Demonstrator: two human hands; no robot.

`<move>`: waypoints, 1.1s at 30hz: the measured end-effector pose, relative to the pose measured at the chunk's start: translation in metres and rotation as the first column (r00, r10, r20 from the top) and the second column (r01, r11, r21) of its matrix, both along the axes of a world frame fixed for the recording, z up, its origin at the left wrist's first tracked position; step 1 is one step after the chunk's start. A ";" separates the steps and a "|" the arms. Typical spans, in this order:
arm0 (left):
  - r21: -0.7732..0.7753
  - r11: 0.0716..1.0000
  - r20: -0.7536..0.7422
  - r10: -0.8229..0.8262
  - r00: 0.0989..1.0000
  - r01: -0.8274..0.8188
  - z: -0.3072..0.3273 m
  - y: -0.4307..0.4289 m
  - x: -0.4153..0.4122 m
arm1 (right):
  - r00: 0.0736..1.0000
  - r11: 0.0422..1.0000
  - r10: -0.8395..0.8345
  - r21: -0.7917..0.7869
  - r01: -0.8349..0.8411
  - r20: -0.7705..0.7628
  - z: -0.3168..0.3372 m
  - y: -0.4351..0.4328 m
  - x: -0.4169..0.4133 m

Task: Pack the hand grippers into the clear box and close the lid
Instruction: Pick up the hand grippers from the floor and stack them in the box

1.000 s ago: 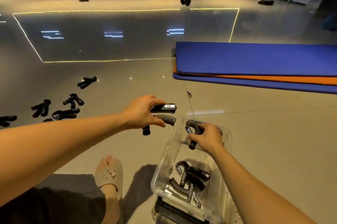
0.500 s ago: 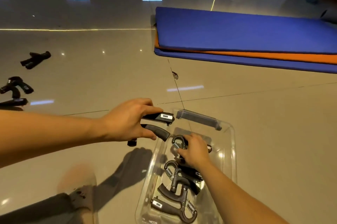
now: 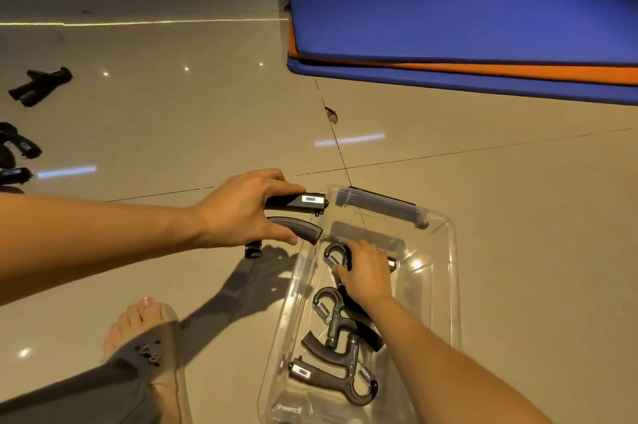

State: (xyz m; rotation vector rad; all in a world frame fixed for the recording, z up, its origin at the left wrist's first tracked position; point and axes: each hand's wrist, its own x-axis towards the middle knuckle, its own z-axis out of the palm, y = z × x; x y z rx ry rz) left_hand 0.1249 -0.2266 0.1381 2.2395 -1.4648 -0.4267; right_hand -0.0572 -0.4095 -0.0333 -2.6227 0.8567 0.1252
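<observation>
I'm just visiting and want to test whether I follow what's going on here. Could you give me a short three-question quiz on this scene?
1. True or false: the left hand holds a hand gripper outside the clear box.
2. Where is the right hand? A) on the blue mat B) inside the clear box, on a gripper C) on the floor
3. Fill in: more loose grippers lie on the floor at the far ____ of the view.

Key: 1 true; 2 B; 3 left.
</observation>
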 end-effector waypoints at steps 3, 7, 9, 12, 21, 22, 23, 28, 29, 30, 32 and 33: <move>0.007 1.000 -0.013 -0.001 1.000 0.001 -0.001 0.003 -0.001 | 0.998 0.997 -0.049 -0.055 0.047 -0.037 0.003 -0.001 -0.006; 0.004 1.000 -0.002 -0.010 1.000 0.010 -0.001 0.001 0.000 | 0.998 0.999 -0.051 -0.003 0.051 -0.029 0.007 -0.001 -0.007; 0.008 1.000 0.015 -0.021 1.000 0.021 0.000 -0.001 0.001 | 0.998 0.998 -0.055 0.031 0.055 -0.018 0.016 -0.004 -0.004; 0.007 0.999 0.024 -0.046 0.999 0.046 0.005 -0.005 0.002 | 0.973 0.969 -0.186 0.193 0.157 0.138 0.055 -0.012 0.004; 0.014 0.984 -0.012 -0.178 0.984 0.178 0.025 -0.030 -0.007 | 0.859 0.584 -0.392 0.811 -0.044 0.329 0.184 0.001 0.010; 0.005 0.982 -0.015 -0.191 0.981 0.191 0.028 -0.033 -0.008 | 0.845 0.560 -0.428 0.828 -0.031 0.321 0.187 0.002 0.008; -0.001 0.979 -0.014 -0.204 0.979 0.204 0.030 -0.037 -0.010 | 0.828 0.543 -0.464 0.840 -0.015 0.314 0.189 0.002 0.005; -0.018 0.971 -0.012 -0.241 0.971 0.240 0.031 -0.049 -0.026 | 0.773 0.496 -0.566 0.867 0.041 0.287 0.194 -0.003 -0.011; -0.026 0.970 -0.027 -0.243 0.970 0.243 0.031 -0.050 -0.028 | 0.764 0.482 -0.581 0.875 0.044 0.281 0.196 -0.005 -0.015; -0.028 0.970 -0.064 -0.241 0.968 0.240 0.032 -0.051 -0.028 | 0.757 0.477 -0.592 0.877 0.052 0.277 0.198 -0.008 -0.019; -0.019 0.976 -0.226 -0.215 0.950 0.217 0.035 -0.049 -0.022 | 0.739 0.480 -0.617 0.874 0.081 0.270 0.202 -0.016 -0.027; -0.015 0.980 -0.329 -0.192 0.925 0.198 0.037 -0.047 -0.016 | 0.728 0.477 -0.632 0.874 0.094 0.266 0.203 -0.020 -0.032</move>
